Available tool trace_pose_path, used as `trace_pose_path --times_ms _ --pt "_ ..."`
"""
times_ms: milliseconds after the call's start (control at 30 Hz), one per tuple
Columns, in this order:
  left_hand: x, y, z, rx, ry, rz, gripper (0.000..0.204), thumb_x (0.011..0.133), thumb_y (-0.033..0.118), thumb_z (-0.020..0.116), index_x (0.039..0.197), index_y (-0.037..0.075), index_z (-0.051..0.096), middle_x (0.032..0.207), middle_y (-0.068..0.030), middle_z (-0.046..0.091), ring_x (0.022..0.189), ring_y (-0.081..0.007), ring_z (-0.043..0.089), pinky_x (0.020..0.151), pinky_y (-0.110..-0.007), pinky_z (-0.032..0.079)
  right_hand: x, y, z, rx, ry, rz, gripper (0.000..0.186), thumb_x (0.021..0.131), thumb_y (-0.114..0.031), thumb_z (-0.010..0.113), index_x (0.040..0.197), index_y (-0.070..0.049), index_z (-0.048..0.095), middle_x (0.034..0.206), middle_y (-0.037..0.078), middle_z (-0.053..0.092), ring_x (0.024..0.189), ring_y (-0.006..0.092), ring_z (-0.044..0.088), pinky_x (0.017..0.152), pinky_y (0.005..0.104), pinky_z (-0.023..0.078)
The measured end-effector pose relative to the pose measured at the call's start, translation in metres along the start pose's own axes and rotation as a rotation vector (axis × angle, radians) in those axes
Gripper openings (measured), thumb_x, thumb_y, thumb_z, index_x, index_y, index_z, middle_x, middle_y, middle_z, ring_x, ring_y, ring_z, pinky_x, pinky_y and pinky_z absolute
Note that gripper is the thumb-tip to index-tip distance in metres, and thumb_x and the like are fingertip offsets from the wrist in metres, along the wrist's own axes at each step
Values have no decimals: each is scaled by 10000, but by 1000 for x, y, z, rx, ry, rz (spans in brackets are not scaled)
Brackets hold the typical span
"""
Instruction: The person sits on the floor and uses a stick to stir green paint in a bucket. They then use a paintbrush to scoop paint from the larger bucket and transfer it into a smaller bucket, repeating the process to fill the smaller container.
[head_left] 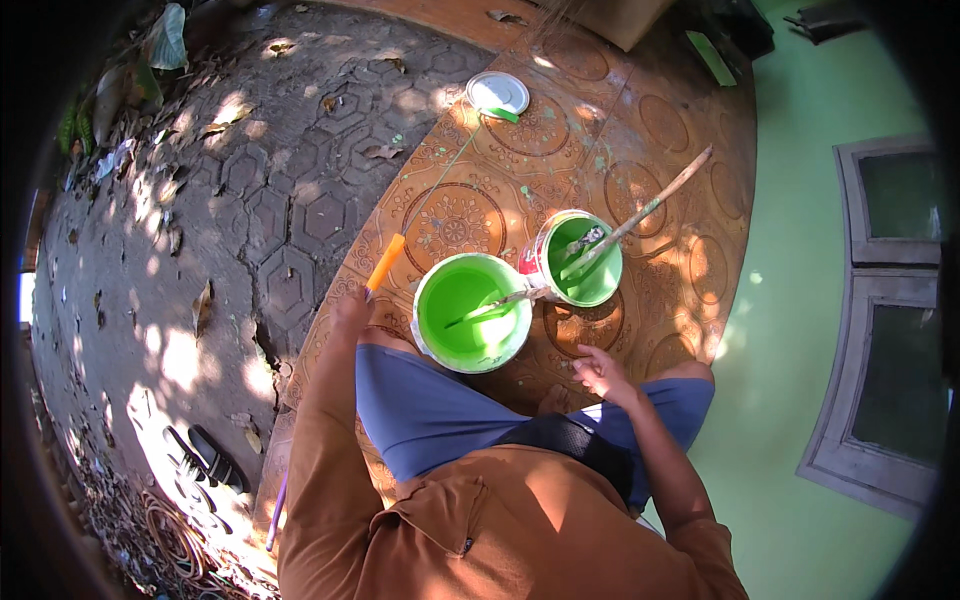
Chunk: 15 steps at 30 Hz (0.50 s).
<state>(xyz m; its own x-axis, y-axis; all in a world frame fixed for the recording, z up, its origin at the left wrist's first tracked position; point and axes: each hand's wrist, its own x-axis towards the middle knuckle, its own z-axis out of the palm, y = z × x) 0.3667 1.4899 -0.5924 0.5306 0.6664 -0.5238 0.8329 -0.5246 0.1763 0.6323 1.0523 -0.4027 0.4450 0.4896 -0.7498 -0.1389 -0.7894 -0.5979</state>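
My left hand (352,310) is closed on an orange handle (387,258); a thin rod seems to run from it toward a green roller head (504,115) by a white round lid (496,90). In front of me stand two buckets of green paint. The nearer, wider bucket (437,343) has a stick (530,294) lying across into it. The farther bucket (603,285) holds a longer wooden stick (665,193) and a paint-smeared tool (583,240). My right hand (600,372) hangs just below and right of the buckets, fingers apart and slightly bent, empty.
I sit on patterned orange tiles (678,300). A green wall (785,100) with a framed window (880,380) rises at right. At left are grey paving (220,270) with dry leaves, dark sandals (210,455) and a coiled hose (175,540). A box (620,20) is at the top.
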Motion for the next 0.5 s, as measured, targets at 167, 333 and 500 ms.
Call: trace_pose_path --times_ms 167,333,500 --pt "-7 4 -6 -112 -29 -47 427 875 386 618 1187 94 630 1084 -198 701 1026 -376 670 895 -479 516 6 22 -11 -1 38 -73 557 984 -268 614 1427 11 422 1166 144 665 972 190 689 837 311 539" --pt "-7 10 5 -74 -55 -158 434 893 359 594 1213 71 647 1143 -234 676 1113 -379 635 965 -452 494 24 6 -31 -16 167 -155 465 982 -247 618 1349 16 504 1068 110 691 900 179 702 805 289 546" --pt "-12 -5 33 -150 269 -155 415 925 347 575 1149 6 646 1092 -260 674 1026 -401 658 904 -484 516 80 -14 -68 150 485 -222 435 957 -291 652 1273 -9 556 920 77 658 769 162 672 734 306 546"
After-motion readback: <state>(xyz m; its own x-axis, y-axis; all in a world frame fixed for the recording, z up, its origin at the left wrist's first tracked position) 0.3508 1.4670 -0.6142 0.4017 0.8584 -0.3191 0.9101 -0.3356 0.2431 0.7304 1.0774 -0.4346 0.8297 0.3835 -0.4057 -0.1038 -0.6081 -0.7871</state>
